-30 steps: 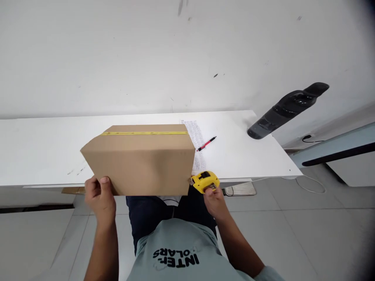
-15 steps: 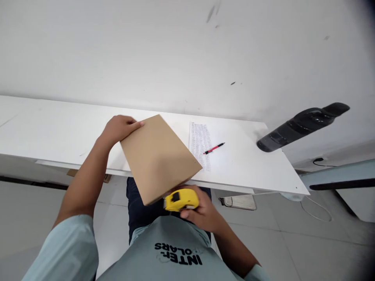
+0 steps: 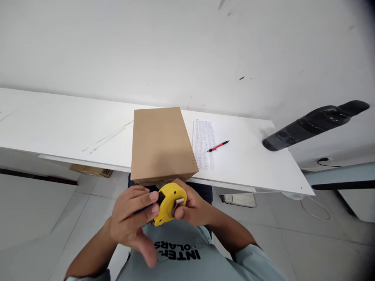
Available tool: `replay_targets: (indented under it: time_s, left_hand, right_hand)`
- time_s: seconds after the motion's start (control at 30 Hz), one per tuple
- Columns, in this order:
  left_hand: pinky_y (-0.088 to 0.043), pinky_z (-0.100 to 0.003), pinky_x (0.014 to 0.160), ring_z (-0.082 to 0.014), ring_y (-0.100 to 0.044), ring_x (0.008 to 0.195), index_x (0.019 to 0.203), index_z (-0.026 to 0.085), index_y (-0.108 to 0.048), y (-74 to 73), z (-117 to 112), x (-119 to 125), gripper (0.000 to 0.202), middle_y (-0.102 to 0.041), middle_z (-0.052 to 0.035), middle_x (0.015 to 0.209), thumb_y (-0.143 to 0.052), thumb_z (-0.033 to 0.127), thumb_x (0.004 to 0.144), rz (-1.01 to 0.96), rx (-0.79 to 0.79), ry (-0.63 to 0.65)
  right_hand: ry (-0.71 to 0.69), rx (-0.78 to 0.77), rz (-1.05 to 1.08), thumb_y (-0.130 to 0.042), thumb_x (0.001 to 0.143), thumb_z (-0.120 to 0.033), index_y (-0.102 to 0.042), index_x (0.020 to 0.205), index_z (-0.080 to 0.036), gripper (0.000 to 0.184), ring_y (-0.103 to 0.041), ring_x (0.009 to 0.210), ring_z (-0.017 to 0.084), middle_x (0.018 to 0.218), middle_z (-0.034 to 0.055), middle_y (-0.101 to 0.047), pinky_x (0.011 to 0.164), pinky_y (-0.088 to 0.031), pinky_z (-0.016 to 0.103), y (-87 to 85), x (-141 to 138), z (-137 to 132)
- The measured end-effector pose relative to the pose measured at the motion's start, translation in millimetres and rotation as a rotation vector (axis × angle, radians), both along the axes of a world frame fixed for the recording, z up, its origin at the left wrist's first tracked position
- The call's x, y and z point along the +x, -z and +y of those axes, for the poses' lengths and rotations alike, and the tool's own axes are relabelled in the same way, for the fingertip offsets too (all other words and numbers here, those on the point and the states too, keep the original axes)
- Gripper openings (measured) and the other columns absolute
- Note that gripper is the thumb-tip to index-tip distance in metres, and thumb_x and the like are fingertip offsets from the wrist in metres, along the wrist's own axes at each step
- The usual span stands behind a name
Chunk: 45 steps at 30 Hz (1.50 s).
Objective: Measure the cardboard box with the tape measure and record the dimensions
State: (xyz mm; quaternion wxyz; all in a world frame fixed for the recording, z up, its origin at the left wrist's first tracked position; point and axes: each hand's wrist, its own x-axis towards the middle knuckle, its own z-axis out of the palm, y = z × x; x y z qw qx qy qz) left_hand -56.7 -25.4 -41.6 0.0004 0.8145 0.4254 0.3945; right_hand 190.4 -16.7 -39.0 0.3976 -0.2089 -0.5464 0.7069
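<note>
Hands (image 3: pixel 129 215) newly together at yellow tape measure (image 3: pixel 170 195), its far side hidden

A pale grey-green top (image 3: pixel 187 271) with loose short sleeves (image 3: pixel 252 259) and chunky black lettering (image 3: pixel 187 255) across the front (upside down from this viewpoint, and partly hidden) is worn with dark navy bottoms (image 3: pixel 205 192)

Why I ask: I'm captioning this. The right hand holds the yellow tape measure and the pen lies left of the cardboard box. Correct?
Not quite: the head view shows the pen lying right of the cardboard box. The right hand holds the yellow tape measure.
</note>
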Motion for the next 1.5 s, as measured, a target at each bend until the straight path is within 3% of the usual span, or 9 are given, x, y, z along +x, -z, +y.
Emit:
replay_targets:
  time_s: [0.1, 0.27, 0.47, 0.63, 0.8, 1.03, 1.17, 1.27, 1.5]
  left_hand:
    - [-0.061, -0.035, 0.088, -0.0157, -0.074, 0.102, 0.089, 0.019, -0.072, 1.5, -24, 2, 0.027, -0.077, -0.0051, 0.122, -0.064, 0.044, 0.097, 0.033, 0.064, 0.111]
    - [-0.063, -0.035, 0.091, -0.0128, -0.076, 0.086, 0.104, 0.028, -0.072, -38.0, 16, -14, 0.018, -0.080, 0.0013, 0.105, -0.074, 0.017, 0.089, 0.162, 0.321, 0.358]
    - [-0.066, -0.040, 0.080, -0.0182, -0.075, 0.087, 0.098, 0.026, -0.073, -35.7, 67, -63, 0.026, -0.077, 0.0018, 0.106, -0.078, 0.009, 0.079, -0.048, 0.521, -0.057]
    - [-0.065, -0.038, 0.079, -0.0140, -0.073, 0.084, 0.098, 0.023, -0.075, -6.4, 94, -82, 0.017, -0.071, -0.0014, 0.128, -0.075, 0.014, 0.084, -0.152, 0.365, -0.218]
    - [-0.064, -0.044, 0.093, -0.0203, -0.071, 0.104, 0.101, 0.029, -0.078, 4.9, 86, -64, 0.015, -0.054, -0.0046, 0.152, -0.079, 0.034, 0.086, -0.222, 0.073, -0.108]
    - [-0.055, -0.050, 0.110, -0.0315, -0.061, 0.131, 0.118, 0.035, -0.077, 3.4, 80, -52, 0.054, -0.032, -0.0051, 0.170, -0.058, 0.075, 0.088, -0.188, -0.147, 0.125]
    - [-0.052, -0.049, 0.112, -0.0296, -0.058, 0.136, 0.127, 0.037, -0.072, 2.5, 72, -48, 0.041, -0.032, -0.0047, 0.170, -0.058, 0.060, 0.097, -0.203, -0.160, 0.128]
    - [-0.057, -0.043, 0.104, -0.0237, -0.065, 0.126, 0.123, 0.035, -0.073, 0.6, 70, -45, 0.026, -0.059, -0.0054, 0.151, -0.060, 0.035, 0.101, -0.165, -0.144, 0.065]
    - [-0.056, -0.038, 0.097, -0.0188, -0.075, 0.100, 0.123, 0.027, -0.070, -16.8, 70, -30, 0.031, -0.079, -0.0056, 0.114, -0.066, 0.015, 0.094, 0.026, 0.361, 0.012]
  right_hand:
    - [0.002, -0.063, -0.011, -0.086, 0.074, -0.059, -0.056, 0.107, -0.023, 0.058, -0.057, 0.070, 0.011, 0.088, -0.0008, -0.063, 0.062, -0.049, 0.023, 3.3, -7, -1]
    - [0.143, 0.034, -0.077, -0.099, 0.061, -0.043, -0.060, 0.104, -0.025, 0.061, -0.062, 0.066, 0.013, 0.084, -0.0027, -0.068, 0.057, -0.052, 0.023, -6.7, 8, -4]
    - [0.705, 0.243, -0.156, -0.097, 0.065, -0.032, -0.069, 0.098, -0.025, 0.044, -0.066, 0.064, 0.015, 0.088, 0.0007, -0.075, 0.055, -0.055, 0.027, -21.6, 79, 35]
    - [0.974, 0.195, -0.022, -0.091, 0.071, -0.045, -0.069, 0.113, -0.025, 0.051, -0.047, 0.053, 0.008, 0.087, -0.0011, -0.070, 0.043, -0.038, 0.021, 6.0, 114, 81]
    - [0.854, 0.101, -0.115, -0.088, 0.073, -0.050, -0.063, 0.132, -0.025, 0.069, -0.043, 0.054, 0.008, 0.089, -0.0013, -0.064, 0.045, -0.038, 0.023, 28.9, 97, 91]
    - [0.818, 0.137, -0.191, -0.083, 0.077, -0.055, -0.060, 0.136, -0.025, 0.070, -0.040, 0.058, 0.010, 0.089, -0.0006, -0.060, 0.048, -0.038, 0.023, 20.4, 71, 82]
    - [0.802, 0.105, -0.178, -0.084, 0.076, -0.056, -0.061, 0.133, -0.024, 0.070, -0.041, 0.056, 0.009, 0.088, -0.0009, -0.062, 0.046, -0.038, 0.023, 19.0, 73, 82]
    - [0.833, 0.095, -0.152, -0.087, 0.072, -0.057, -0.063, 0.127, -0.023, 0.069, -0.046, 0.056, 0.010, 0.086, -0.0005, -0.065, 0.044, -0.038, 0.023, 17.3, 74, 81]
    - [0.866, 0.157, -0.111, -0.090, 0.073, -0.050, -0.067, 0.108, -0.025, 0.049, -0.067, 0.073, 0.017, 0.088, 0.0011, -0.072, 0.062, -0.057, 0.029, 1.7, 62, 54]
